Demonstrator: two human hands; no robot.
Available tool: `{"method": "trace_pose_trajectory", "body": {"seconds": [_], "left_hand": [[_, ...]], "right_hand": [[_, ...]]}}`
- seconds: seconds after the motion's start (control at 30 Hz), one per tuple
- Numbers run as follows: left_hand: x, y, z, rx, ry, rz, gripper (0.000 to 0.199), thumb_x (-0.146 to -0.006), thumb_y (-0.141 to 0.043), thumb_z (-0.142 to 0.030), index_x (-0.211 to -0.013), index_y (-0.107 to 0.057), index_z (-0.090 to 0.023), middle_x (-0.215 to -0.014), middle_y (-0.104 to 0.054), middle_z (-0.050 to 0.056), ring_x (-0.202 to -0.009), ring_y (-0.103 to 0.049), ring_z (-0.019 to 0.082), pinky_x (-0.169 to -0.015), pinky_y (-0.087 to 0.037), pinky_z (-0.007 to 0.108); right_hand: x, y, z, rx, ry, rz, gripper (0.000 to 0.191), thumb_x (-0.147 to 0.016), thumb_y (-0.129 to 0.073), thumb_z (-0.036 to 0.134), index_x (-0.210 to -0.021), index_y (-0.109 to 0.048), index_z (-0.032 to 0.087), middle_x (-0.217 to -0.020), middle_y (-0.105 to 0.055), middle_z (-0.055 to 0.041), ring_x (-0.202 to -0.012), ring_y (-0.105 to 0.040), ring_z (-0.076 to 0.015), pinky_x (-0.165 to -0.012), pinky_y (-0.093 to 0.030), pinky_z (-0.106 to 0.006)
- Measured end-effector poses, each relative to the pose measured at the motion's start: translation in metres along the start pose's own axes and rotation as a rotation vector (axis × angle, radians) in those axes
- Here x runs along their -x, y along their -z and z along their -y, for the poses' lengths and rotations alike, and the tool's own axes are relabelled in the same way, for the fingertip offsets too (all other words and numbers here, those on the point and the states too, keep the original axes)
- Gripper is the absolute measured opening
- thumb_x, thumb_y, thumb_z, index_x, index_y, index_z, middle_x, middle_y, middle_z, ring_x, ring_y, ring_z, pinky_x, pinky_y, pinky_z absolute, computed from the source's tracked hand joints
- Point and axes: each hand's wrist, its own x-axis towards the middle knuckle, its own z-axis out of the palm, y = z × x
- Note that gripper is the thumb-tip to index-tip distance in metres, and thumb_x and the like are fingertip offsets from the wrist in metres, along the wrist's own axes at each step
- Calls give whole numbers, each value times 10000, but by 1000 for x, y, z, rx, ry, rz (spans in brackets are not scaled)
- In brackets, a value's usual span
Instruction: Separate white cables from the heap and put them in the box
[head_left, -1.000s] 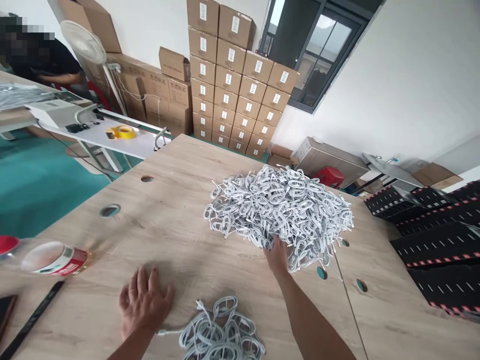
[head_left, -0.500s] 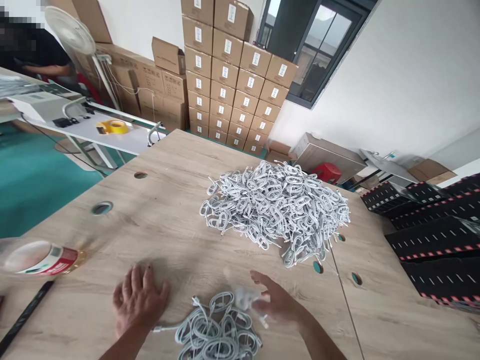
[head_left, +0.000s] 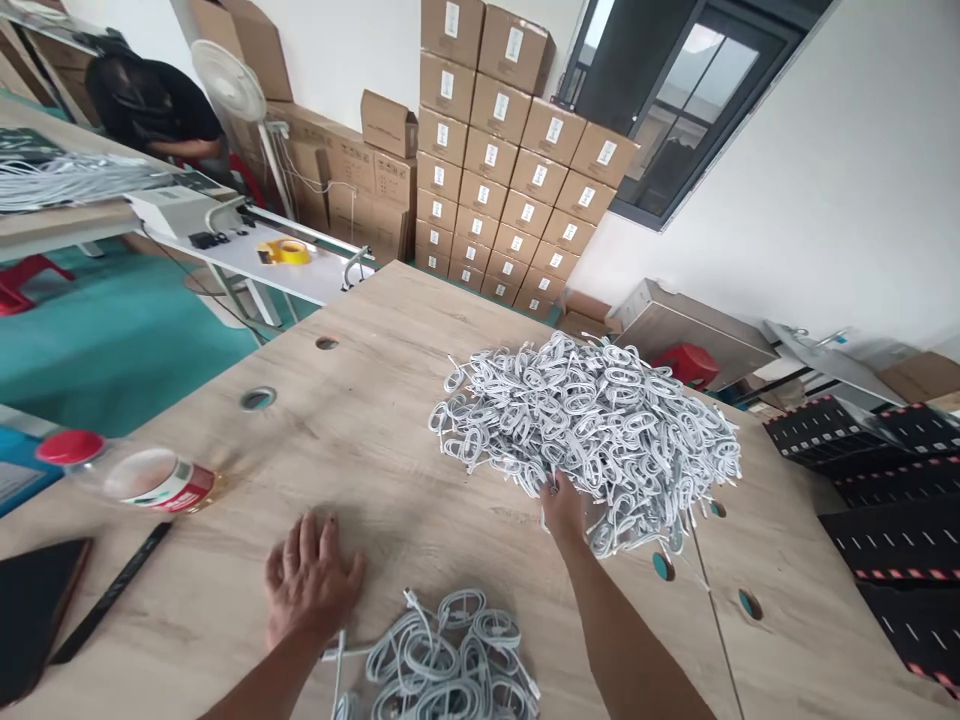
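A large heap of coiled white-grey cables (head_left: pixel 600 430) lies on the wooden table. At its front edge my right hand (head_left: pixel 564 508) has its fingers closed around a cable coil, partly hidden by the hand. My left hand (head_left: pixel 309 580) rests palm down on the tabletop, fingers stretched out, holding nothing. Between my forearms, close to me, sits a smaller pile of the same coiled cables (head_left: pixel 450 665). A cable end from this pile lies near my left wrist.
On the left are a plastic bottle with a red cap (head_left: pixel 71 448), a black strip (head_left: pixel 112 592) and a dark flat case (head_left: pixel 37 610). Black divided bins (head_left: pixel 892 530) stand right. Stacked cartons (head_left: pixel 487 160) are behind the table (head_left: pixel 382 400). A person (head_left: pixel 154 105) sits far left.
My right hand has moved from beside the small pile forward to the large heap and closed on a coil there. My left hand stays flat on the table. The view has shifted left.
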Motion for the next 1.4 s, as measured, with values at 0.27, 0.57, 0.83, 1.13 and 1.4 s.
{"method": "trace_pose_trajectory", "body": {"seconds": [0.27,0.57,0.83,1.13,1.4], "left_hand": [[-3,5,-3,42,14,14,689,-912,-386,-451,-1481,-477,-73,-1628,-358,204,-1550,-214,317,-1272,-110,498],[-3,5,-4,24,-9,-40,701,-914,-334,-473,-1451,-507,-58,-1596,-403,219,-1525,-260,326,-1262,-124,503],[-2,-1,0,8,4,-44,678,-887,-394,-435,-1443,-519,-67,-1598,-405,209,-1532,-247,318,-1265,-137,496],[1,-6,2,4,6,-18,686,-875,-448,-427,-1454,-514,-65,-1627,-367,210,-1539,-237,318,-1270,-113,507],[3,-5,2,29,13,-15,686,-874,-461,-428,-1462,-510,-78,-1627,-372,199,-1547,-222,326,-1276,-96,518]], "right_hand": [[72,54,-1,-563,-94,267,364,-789,-611,541,-886,-684,198,-631,-591,20,-577,-516,-157,-564,-411,-272],[125,61,20,-397,45,741,546,-796,-711,463,-1288,-667,231,-1250,-700,-90,-1109,-653,-284,-901,-517,-374],[-8,20,32,149,-39,86,613,-898,-514,290,-1502,-478,191,-1305,-620,-169,-1213,-596,-343,-985,-470,-453],[-23,-13,48,-23,161,90,132,-809,-539,243,-840,-658,198,-925,-649,-75,-847,-594,-220,-752,-447,-312],[-8,-5,53,-347,-82,103,69,-673,-573,253,-680,-505,247,-612,-526,56,-608,-479,-154,-589,-348,-274]]}}
